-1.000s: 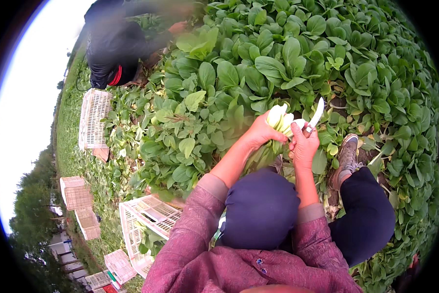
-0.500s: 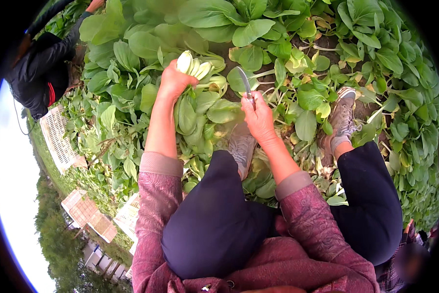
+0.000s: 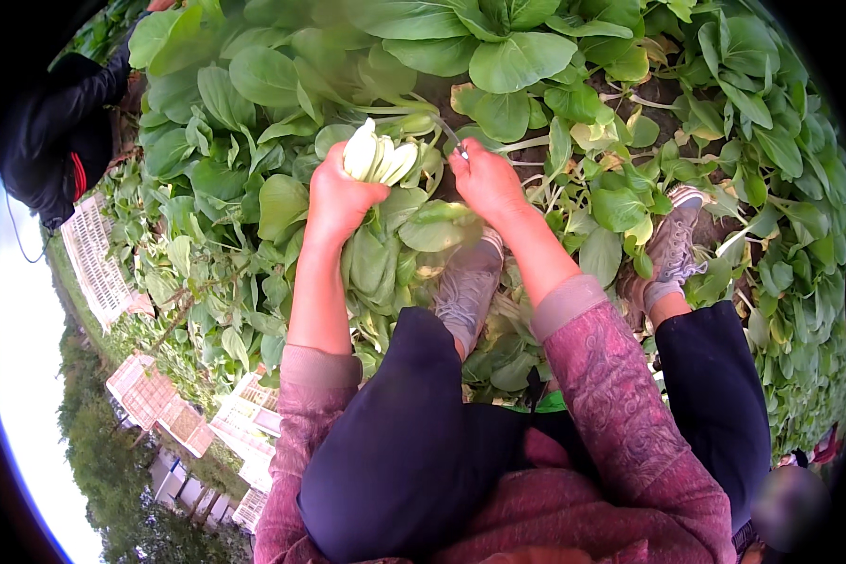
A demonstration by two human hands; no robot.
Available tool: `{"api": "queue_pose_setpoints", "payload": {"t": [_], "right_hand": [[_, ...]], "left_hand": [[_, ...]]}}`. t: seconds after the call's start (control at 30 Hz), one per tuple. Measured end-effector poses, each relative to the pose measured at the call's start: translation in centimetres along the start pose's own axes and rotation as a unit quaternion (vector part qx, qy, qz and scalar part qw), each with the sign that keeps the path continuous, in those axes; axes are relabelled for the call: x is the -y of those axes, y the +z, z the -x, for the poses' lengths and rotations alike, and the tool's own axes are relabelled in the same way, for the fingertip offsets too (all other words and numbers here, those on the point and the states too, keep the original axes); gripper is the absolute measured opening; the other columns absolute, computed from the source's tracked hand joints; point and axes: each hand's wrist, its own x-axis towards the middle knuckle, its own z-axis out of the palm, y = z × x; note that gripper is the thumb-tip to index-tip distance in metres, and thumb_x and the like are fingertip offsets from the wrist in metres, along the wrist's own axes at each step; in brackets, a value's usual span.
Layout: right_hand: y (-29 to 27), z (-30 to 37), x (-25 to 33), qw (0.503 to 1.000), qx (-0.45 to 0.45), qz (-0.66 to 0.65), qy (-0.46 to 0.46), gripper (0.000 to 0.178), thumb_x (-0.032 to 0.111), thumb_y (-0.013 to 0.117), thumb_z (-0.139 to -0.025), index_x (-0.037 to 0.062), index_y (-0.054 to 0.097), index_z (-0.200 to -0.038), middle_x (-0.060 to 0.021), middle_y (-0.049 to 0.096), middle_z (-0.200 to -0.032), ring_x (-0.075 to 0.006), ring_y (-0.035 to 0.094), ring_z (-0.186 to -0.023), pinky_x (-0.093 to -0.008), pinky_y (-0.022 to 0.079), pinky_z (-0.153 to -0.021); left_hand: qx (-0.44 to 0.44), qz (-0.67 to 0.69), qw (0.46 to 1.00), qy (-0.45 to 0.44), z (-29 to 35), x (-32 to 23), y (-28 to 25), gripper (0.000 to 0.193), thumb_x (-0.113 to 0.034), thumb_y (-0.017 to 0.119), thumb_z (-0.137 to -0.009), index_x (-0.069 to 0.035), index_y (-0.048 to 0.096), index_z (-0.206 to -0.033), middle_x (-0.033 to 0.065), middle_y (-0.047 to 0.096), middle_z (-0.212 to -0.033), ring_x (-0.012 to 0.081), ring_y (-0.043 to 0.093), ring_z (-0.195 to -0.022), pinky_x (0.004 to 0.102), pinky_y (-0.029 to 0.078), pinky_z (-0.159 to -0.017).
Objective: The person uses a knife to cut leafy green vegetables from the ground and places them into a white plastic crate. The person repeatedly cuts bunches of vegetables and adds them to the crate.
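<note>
My left hand is closed round a bok choy, its pale stalk base pointing up and away from me. Green leaves hang below that hand. In my right hand, fingers wrapped round its handle, is a small curved knife. Its blade tilts up and left, close to the stems of a bok choy plant just beyond the held one. Whether the blade touches those stems I cannot tell. Part of the handle is hidden by my fingers.
Leafy bok choy grows ahead and along the right. My shoes stand among trimmed, yellowing leaves. Pale slatted crates lie at the left. A person in black bends at the upper left; another shows blurred at the lower right.
My right hand has moved up and left, bringing the knife from upright to a leftward tilt by the stems. My left hand, still gripping the bok choy, sits slightly lower in view.
</note>
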Motion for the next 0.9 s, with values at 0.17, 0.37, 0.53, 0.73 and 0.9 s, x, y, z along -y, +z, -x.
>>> {"api": "queue_pose_setpoints", "payload": {"t": [0.17,0.37,0.53,0.73,0.9], "right_hand": [[-0.6,-1.0,0.0,0.999,0.021,0.014,0.041,0.032,0.029,0.049,-0.09,0.0007,0.054,-0.105,-0.0237,0.064,-0.094,-0.0403,0.06,-0.09,-0.0473,0.046,-0.08],[0.0,-1.7,-0.5,0.999,0.032,0.016,0.021,0.034,0.028,0.044,-0.09,-0.0009,0.053,-0.107,-0.0244,0.063,-0.097,-0.0409,0.059,-0.093,-0.0469,0.046,-0.083],[0.1,-3.4,-0.5,0.996,0.074,0.02,0.041,0.032,0.025,0.045,-0.088,-0.0006,0.055,-0.106,-0.0245,0.061,-0.102,-0.0407,0.058,-0.098,-0.0455,0.045,-0.084],[-0.6,-5.5,1.4,0.98,0.187,0.044,0.047,0.04,0.024,0.044,-0.09,-0.0032,0.047,-0.119,-0.0219,0.063,-0.088,-0.0296,0.061,-0.062,-0.0406,0.049,-0.063],[-0.5,-5.5,1.3,0.976,0.207,0.023,0.069,0.043,0.024,0.044,-0.09,-0.0053,0.046,-0.121,-0.0218,0.062,-0.094,-0.0293,0.061,-0.061,-0.04,0.049,-0.062]], "left_hand": [[0.008,0.044,0.999,-0.009,-0.2,1.1,-0.3,0.057,0.002,0.073,-0.055,0.0,0.056,-0.109,0.0076,0.064,-0.098,0.017,0.059,-0.091,0.029,0.045,-0.085],[0.015,0.067,0.998,-0.008,-0.4,1.9,-0.4,0.056,0.004,0.073,-0.055,0.002,0.056,-0.109,0.0069,0.063,-0.099,0.0158,0.059,-0.091,0.0288,0.045,-0.085],[0.02,0.115,0.993,-0.015,-0.2,2.3,-0.4,0.056,0.006,0.073,-0.056,0.002,0.056,-0.11,0.0061,0.063,-0.1,0.0152,0.059,-0.091,0.0282,0.045,-0.086],[0.02,0.151,0.988,-0.034,0.0,2.5,-0.4,0.058,0.009,0.071,-0.057,0.002,0.055,-0.112,0.0058,0.063,-0.102,0.0149,0.059,-0.092,0.0279,0.045,-0.087],[0.027,0.18,0.982,-0.049,0.2,2.6,-0.8,0.06,0.011,0.07,-0.057,0.002,0.055,-0.114,0.0064,0.064,-0.105,0.0149,0.06,-0.093,0.0285,0.046,-0.088]]}}
